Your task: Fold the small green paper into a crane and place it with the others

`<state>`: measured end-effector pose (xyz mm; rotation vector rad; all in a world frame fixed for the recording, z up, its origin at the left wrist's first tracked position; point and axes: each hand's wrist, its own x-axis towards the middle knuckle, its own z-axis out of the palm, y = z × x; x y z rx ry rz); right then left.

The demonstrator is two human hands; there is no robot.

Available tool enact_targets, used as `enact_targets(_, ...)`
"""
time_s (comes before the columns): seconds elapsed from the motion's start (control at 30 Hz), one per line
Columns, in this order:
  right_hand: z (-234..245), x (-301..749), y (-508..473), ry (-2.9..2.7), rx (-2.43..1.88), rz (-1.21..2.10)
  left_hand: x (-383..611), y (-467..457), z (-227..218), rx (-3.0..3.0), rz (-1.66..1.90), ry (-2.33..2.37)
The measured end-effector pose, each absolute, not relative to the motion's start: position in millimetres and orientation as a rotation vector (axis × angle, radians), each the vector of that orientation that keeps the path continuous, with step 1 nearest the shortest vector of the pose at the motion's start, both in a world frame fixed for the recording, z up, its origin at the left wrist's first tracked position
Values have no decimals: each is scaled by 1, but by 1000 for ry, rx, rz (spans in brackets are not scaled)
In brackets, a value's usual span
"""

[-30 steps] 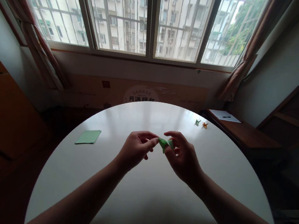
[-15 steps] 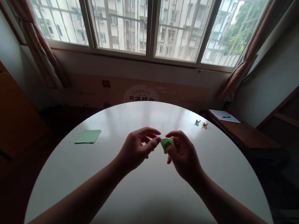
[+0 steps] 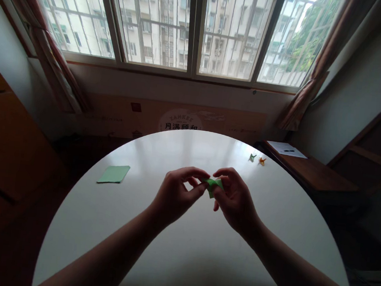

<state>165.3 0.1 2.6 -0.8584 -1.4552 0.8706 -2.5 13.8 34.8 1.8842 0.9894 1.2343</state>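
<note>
A small folded piece of green paper [image 3: 211, 190] is held up above the white round table [image 3: 177, 261], between my two hands. My left hand [image 3: 181, 190] pinches its left corner between thumb and fingertips. On the other side, my right hand [image 3: 235, 191] grips the paper with the thumb on its near face and the fingers behind. The fingers hide part of the paper, so its full shape cannot be made out.
A stack of light green paper squares [image 3: 113, 174] lies on the table's left. Two small folded paper figures, one green [image 3: 252, 158] and one orange [image 3: 262, 161], stand at the back right. Beyond the edge, a paper sheet with a pen [image 3: 288, 150] rests on a wooden chair [image 3: 314, 173].
My left hand has moved slightly right and closed its thumb and fingers on the paper's left corner. My right hand keeps its hold almost in place.
</note>
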Motion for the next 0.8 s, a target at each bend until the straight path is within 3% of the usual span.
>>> enact_targets(0.8,2,163,-3,-1561,-811,758,-2,14,39,1571,1197,969)
